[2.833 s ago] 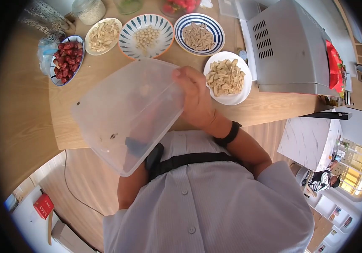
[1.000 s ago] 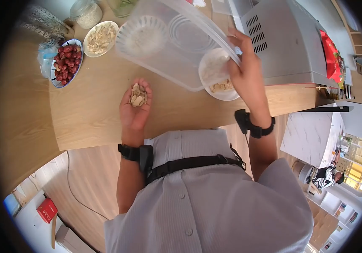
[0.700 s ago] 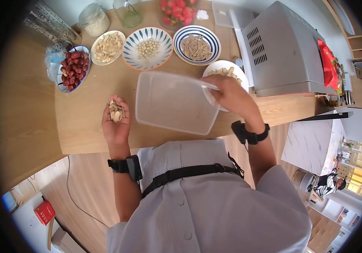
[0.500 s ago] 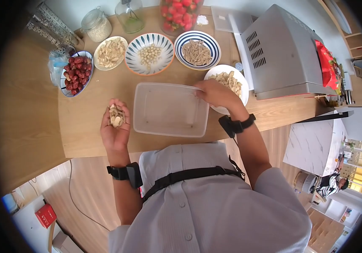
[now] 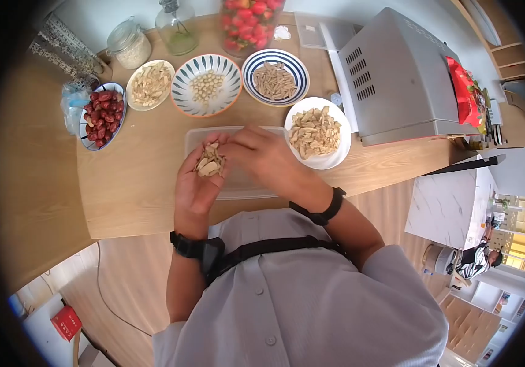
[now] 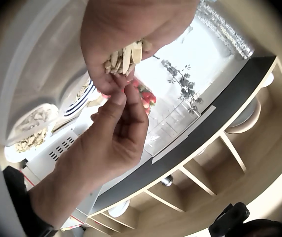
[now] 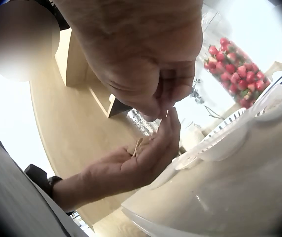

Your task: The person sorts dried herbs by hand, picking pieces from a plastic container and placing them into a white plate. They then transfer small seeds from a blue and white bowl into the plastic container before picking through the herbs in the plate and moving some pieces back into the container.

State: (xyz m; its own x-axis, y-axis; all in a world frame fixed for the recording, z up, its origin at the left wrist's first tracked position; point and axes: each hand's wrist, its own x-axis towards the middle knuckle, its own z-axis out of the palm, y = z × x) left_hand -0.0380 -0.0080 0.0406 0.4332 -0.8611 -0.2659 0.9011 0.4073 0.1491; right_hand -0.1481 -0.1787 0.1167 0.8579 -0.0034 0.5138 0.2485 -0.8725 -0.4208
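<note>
Pale dried root slices (image 5: pixel 210 165) lie heaped in my cupped left hand (image 5: pixel 194 189), its fingers curled up around them. That hand is over the left part of a clear plastic container (image 5: pixel 244 186) on the table. My right hand (image 5: pixel 275 162) reaches across the container to the left fingertips. In the left wrist view the right thumb and fingers (image 6: pixel 113 101) are pinched together against the left fingertips, with no piece plainly visible between them. A white plate (image 5: pixel 339 156) of similar dried slices stands just right of the container.
Behind stand a plate of red dates (image 5: pixel 102 116), a plate of pale slices (image 5: pixel 151 84), a bowl of round pale seeds (image 5: pixel 184 101) and a blue-striped plate of thin pieces (image 5: pixel 302 73). Glass jars (image 5: pixel 129 46) line the wall; a grey appliance (image 5: pixel 397 79) is at right.
My right hand lowered the container onto the table, let go of it and moved left to my left hand. My left hand, carrying the slices, moved right over the container.
</note>
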